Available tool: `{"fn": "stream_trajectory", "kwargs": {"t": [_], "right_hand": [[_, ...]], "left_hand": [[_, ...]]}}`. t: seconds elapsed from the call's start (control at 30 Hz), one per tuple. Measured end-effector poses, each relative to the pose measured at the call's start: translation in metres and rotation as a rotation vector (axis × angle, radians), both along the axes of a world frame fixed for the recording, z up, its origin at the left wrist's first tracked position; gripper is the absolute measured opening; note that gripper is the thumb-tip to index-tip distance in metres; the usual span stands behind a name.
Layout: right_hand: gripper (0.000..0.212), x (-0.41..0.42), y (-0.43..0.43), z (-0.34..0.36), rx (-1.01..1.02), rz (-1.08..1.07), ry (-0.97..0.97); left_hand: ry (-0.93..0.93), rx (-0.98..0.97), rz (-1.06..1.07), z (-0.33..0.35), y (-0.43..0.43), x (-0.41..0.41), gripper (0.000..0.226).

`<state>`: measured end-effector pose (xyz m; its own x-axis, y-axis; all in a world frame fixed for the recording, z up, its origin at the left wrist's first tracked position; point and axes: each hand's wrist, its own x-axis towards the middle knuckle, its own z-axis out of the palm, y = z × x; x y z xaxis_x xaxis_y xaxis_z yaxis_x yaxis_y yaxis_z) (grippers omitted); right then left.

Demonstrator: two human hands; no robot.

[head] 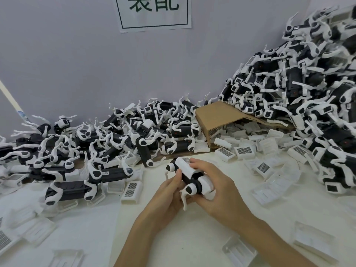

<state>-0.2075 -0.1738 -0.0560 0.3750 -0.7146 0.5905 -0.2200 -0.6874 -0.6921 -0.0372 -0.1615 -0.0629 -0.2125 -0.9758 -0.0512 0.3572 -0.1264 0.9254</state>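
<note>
Toy robot dog (189, 176) is sitting just below the frame's centre, with the left hand (167, 195) curling under its body and the right hand (217, 187) gripping its white end. Loose white covers (131, 191) are lying around on the table (173, 243), and a heap of dogs (308, 83) is spilling over the cardboard box (217, 114) at upper right.

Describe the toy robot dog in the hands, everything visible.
The toy robot dog looks plastic: black body, white legs with round black joints, a white top cover with a dark grid patch. It lies tilted above the white table. The left hand grips its underside; the right hand holds the cover and one end.
</note>
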Motion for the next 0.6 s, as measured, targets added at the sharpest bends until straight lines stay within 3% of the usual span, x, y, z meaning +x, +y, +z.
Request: {"fn": "stream_trajectory", "kwargs": {"t": [0.2, 0.6], "right_hand": [[0.065, 0.002, -0.001, -0.002, -0.129, -0.081, -0.034], [0.057, 0.002, -0.005, -0.006, -0.038, -0.182, -0.044]], "left_hand": [[-0.017, -0.028, 0.012, 0.001, 0.001, -0.007, 0.048], [-0.075, -0.054, 0.096, -0.006, -0.003, -0.016, 0.067]]}}
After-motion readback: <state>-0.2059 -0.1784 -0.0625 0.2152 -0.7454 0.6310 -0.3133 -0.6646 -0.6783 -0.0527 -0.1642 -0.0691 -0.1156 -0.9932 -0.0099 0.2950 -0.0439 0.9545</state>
